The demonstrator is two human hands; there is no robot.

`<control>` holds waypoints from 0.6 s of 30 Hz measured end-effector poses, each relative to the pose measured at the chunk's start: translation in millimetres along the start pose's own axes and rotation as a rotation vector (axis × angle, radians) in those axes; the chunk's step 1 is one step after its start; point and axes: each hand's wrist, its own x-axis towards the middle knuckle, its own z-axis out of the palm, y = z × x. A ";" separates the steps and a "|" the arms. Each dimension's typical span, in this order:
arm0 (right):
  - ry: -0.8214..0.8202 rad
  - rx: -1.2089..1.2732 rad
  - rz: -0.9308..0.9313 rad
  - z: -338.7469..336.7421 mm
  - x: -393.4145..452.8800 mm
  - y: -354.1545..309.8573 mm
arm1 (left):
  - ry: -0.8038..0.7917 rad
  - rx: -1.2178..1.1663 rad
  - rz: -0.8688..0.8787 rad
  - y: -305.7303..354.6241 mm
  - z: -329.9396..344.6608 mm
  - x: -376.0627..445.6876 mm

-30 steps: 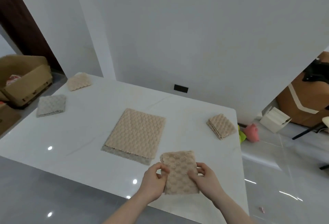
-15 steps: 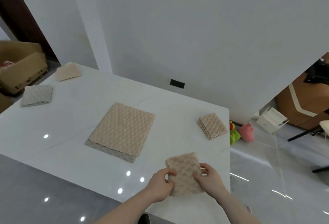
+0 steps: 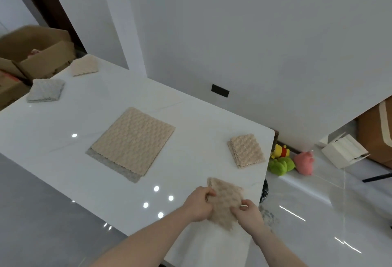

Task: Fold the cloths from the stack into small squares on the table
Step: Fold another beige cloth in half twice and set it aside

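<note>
The white counter (image 3: 63, 139) is carrying everything. At its middle the stack of flat cloths (image 3: 133, 141) is lying — a beige one over a grey one. A folded beige pile (image 3: 246, 150) is sitting near the right edge, a grey folded square (image 3: 45, 89) and a beige one (image 3: 84, 65) at the far left. Near the front right corner, the left hand (image 3: 199, 203) and right hand (image 3: 247, 213) are both pinching a part-folded beige cloth (image 3: 224, 201) — one at each side.

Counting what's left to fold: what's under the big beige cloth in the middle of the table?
Under the beige cloth a grey cloth shows along its near edges, lying on the white table. Whether more cloths lie beneath cannot be seen; the beige one covers the rest.
</note>
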 end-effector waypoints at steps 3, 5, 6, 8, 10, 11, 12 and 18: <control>-0.035 0.092 0.068 -8.6 12.3 10.6 | -0.017 0.160 0.022 19.7 18.1 24.4; -0.076 0.187 0.132 -12.3 18.4 15.4 | -0.045 0.279 0.049 33.2 26.6 36.3; -0.089 0.236 0.161 -13.7 22.2 18.5 | -0.054 0.335 0.066 39.9 29.7 42.0; -0.096 0.312 0.201 -15.5 29.6 23.8 | -0.062 0.444 0.099 51.3 33.9 52.0; -0.096 0.383 0.230 -17.3 32.9 25.6 | -0.057 0.517 0.127 58.2 36.6 61.6; -0.098 0.403 0.240 -18.6 33.4 25.1 | -0.059 0.536 0.133 60.2 37.6 65.7; -0.099 0.417 0.251 -20.0 34.3 24.4 | -0.063 0.549 0.136 60.8 39.0 69.6; -0.140 0.216 0.265 -25.7 43.1 32.5 | -0.102 0.627 0.083 52.0 40.9 73.3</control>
